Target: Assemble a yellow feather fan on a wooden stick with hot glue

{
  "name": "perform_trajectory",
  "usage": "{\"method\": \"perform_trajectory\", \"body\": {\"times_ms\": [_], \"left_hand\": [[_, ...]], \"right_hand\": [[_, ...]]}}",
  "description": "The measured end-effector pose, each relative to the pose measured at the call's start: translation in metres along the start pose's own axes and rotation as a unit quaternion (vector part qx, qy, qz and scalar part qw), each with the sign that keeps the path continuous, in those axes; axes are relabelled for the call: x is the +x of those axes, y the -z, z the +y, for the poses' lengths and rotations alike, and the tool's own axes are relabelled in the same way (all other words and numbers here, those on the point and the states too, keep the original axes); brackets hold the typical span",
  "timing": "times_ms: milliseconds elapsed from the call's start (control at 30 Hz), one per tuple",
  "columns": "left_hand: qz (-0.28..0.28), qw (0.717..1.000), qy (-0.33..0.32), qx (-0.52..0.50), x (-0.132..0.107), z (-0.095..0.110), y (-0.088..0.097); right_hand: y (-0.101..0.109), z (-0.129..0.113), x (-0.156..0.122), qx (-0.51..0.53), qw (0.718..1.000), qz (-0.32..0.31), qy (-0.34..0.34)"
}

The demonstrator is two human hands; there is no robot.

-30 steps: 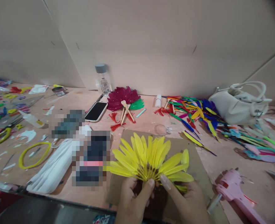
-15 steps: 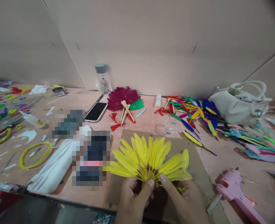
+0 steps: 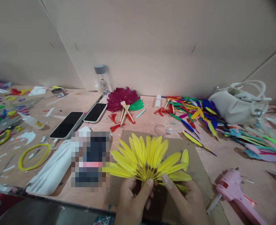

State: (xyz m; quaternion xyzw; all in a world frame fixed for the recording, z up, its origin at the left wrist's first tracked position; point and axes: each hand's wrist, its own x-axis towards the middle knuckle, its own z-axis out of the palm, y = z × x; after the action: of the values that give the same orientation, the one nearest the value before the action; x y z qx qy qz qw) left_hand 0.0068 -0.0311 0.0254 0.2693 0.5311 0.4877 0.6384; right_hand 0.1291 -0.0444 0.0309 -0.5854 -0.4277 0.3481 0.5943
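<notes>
A fan of yellow feathers (image 3: 138, 156) spreads above both hands, its quills meeting at the bottom. My left hand (image 3: 134, 197) pinches the quill base between thumb and fingers. My right hand (image 3: 182, 197) is closed on the right side of the same fan, thumb pressed near the lower quills. What lies behind the thumbs is hidden. Under the hands is a brown cardboard sheet (image 3: 196, 162). To the right a pink glue gun (image 3: 231, 187) lies on its side with a clear glue stick near its front.
Finished-looking feather fans in dark red (image 3: 122, 98) and green lie behind, beside a phone (image 3: 95, 113) and a water bottle (image 3: 103, 82). Colourful feathers (image 3: 196, 109) and a white handbag (image 3: 241, 101) sit at right. Scissors (image 3: 2, 137) and a white cord bundle (image 3: 50, 172) are left.
The yellow feathers on the right have shifted slightly, and the right hand has moved a little. The left hand keeps its pinch. The view has shifted slightly.
</notes>
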Motion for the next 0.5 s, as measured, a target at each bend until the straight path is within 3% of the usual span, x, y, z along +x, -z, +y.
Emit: {"method": "perform_trajectory", "body": {"times_ms": [267,367,500], "left_hand": [[-0.107,0.994,0.013,0.026,0.007,0.004,0.006],[-0.129,0.991,0.027,0.027,0.006,0.007,0.004],[-0.111,0.993,0.029,0.022,0.002,0.012,-0.001]], "right_hand": [[0.006,0.008,0.003,-0.042,0.997,0.058,0.032],[0.003,0.002,0.003,-0.035,0.996,0.077,-0.01],[0.001,-0.006,0.002,-0.009,0.995,0.079,-0.061]]}}
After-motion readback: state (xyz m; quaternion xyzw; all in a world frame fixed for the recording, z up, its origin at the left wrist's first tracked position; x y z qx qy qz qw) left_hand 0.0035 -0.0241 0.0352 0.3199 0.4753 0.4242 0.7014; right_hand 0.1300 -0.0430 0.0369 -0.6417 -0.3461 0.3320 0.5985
